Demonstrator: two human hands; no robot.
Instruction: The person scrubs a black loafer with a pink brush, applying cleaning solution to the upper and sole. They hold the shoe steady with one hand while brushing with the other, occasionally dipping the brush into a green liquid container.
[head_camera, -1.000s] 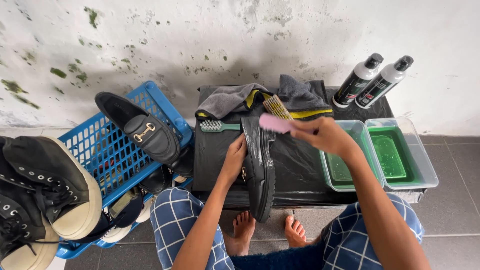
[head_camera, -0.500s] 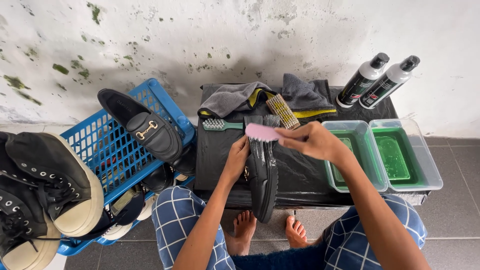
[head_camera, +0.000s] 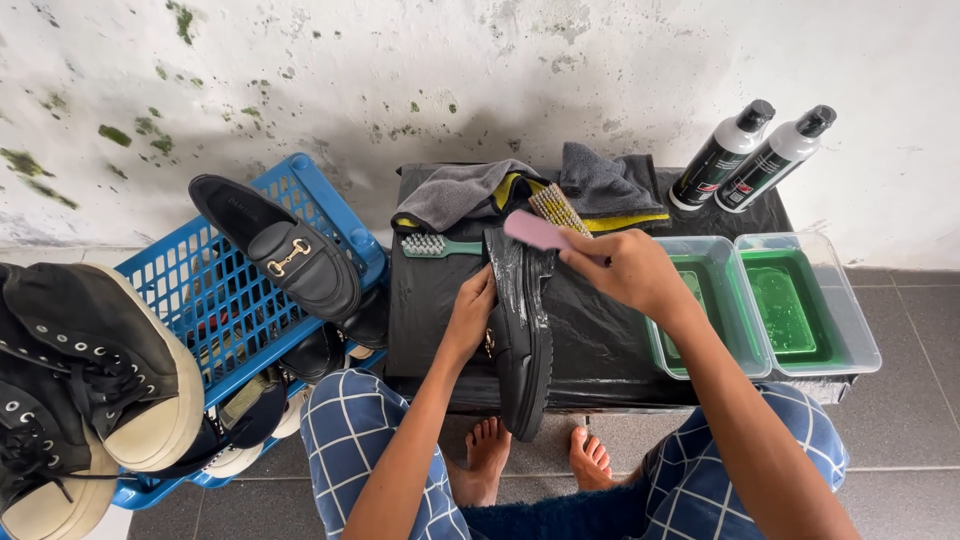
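A black loafer lies on the black-covered low table, its wet sole side glistening. My left hand grips the shoe's left side and steadies it. My right hand holds a pink-handled brush over the shoe's far end, the bristles touching it. A teal brush lies on the table just left of the shoe's far end.
Grey and yellow cloths lie at the table's back. Two spray bottles stand at the back right, two clear tubs of green liquid in front. A blue basket of shoes sits left, with a matching loafer on top. My bare feet rest below.
My right hand has drawn the pink brush left and nearer, down onto the shoe's far end. The left hand keeps its hold on the shoe.
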